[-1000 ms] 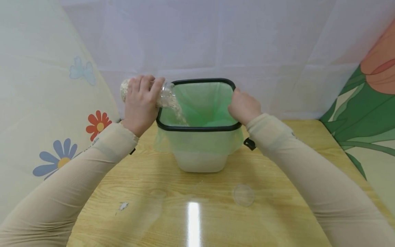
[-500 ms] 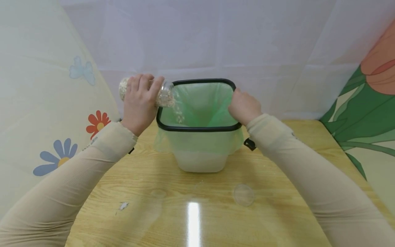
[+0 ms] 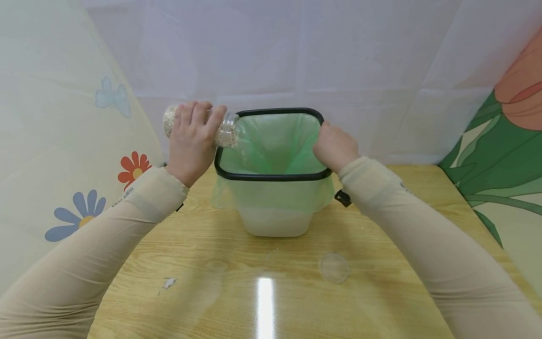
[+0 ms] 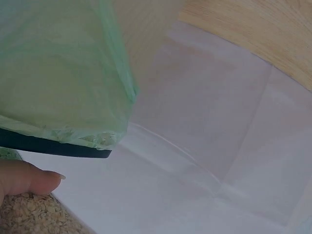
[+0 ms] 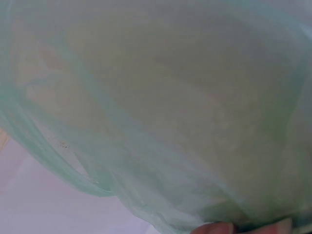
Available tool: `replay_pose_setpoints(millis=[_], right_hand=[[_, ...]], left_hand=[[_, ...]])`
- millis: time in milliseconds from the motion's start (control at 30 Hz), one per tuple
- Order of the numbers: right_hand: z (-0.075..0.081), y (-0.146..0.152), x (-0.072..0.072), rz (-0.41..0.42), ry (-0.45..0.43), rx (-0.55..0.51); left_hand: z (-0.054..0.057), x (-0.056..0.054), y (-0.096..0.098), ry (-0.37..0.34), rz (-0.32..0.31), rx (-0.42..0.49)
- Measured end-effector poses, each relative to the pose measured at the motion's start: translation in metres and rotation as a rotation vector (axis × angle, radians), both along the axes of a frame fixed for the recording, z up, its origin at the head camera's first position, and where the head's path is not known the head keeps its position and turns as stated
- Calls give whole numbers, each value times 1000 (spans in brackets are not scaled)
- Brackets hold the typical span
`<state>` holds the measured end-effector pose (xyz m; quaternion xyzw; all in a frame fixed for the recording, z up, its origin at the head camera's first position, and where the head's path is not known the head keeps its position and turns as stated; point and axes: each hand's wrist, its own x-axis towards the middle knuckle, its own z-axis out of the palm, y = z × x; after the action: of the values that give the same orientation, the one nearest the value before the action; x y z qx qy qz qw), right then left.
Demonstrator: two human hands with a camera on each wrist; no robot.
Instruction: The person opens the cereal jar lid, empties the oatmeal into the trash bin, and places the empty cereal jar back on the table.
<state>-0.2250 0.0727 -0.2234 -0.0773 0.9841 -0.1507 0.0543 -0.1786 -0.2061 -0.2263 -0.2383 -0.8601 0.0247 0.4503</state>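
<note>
We hold the jar [image 3: 228, 130] in the left hand [image 3: 192, 141], its fingers wrapped around the clear side, with the mouth just over the left side of the black rim [image 3: 273, 177] of the bin [image 3: 277, 223]. The jar lies almost level, mouth slightly lower, and in the left wrist view flakes [image 4: 31, 214] show inside it. Our right hand [image 3: 335, 146] curls its fingers over the rim's right side; we cannot tell whether they also pinch the green bag [image 3: 277, 195] that lines the bin and hangs outside it. The bin stands upright toward the worktop's [image 3: 381, 292] far edge, midway between its side edges; a clear disc [image 3: 334, 267] lies closer to the near edge, right of centre. To pour well, we would bring the mouth further inside the rim, raise the jar's base gradually so the flakes do not rush, and let the right hand steady the rim so that the bag does not slip inward. We see no label on the jar or bin; the left sleeve [image 3: 150, 200] carries small dark lettering near the cuff, too small to read.
</note>
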Motion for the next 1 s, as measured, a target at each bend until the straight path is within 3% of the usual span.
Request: replay_pose_setpoints(millis=[1000], right_hand=[[1,1,2,3,4,-1]], left_hand=[[0,2,-3,-13,2,-7]])
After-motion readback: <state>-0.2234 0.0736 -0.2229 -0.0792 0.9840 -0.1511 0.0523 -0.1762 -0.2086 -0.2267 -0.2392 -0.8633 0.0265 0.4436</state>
